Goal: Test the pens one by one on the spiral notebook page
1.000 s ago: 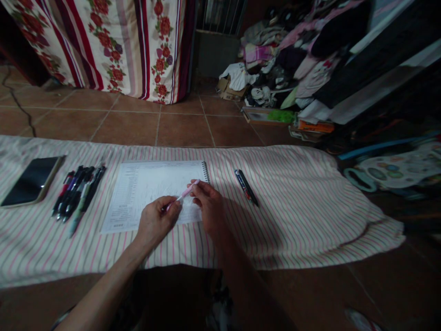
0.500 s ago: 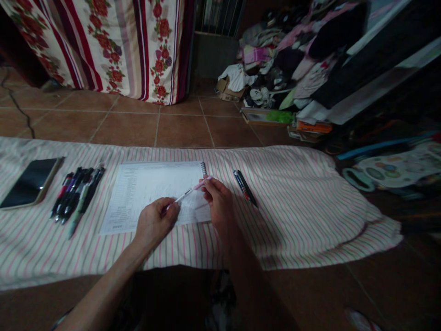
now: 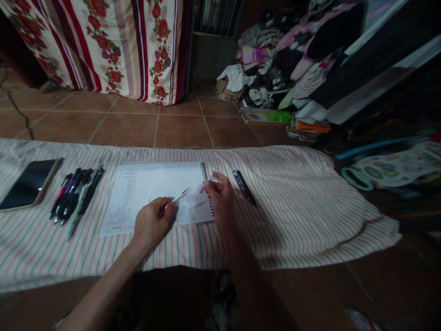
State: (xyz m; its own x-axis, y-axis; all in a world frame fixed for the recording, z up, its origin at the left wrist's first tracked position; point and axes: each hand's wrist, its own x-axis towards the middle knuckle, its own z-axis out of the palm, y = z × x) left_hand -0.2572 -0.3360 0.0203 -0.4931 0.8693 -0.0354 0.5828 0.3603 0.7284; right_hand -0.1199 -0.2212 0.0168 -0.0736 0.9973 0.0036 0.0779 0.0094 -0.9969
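My left hand (image 3: 155, 219) is closed around a thin white pen (image 3: 181, 194), whose bare end points up and right. Between the fingertips of my right hand (image 3: 220, 195) is a small pink pen cap (image 3: 202, 186), apart from the pen by a short gap. Both hands are over a spiral notebook (image 3: 148, 177) with printed and handwritten marks on its page; its wire binding is on the right side. Just right of my right hand lie two dark pens (image 3: 245, 187) side by side.
A row of several pens (image 3: 76, 195) lies left of the notebook, beside a dark-screened phone (image 3: 29, 184). Everything rests on a striped cloth (image 3: 303, 207). Beyond it are floor tiles (image 3: 127, 126), a floral curtain (image 3: 134, 50) and a heap of clothes (image 3: 275, 59).
The pink cap has come off the pen. My right hand has shifted slightly right with it, while my left hand keeps the pen nearly in place.
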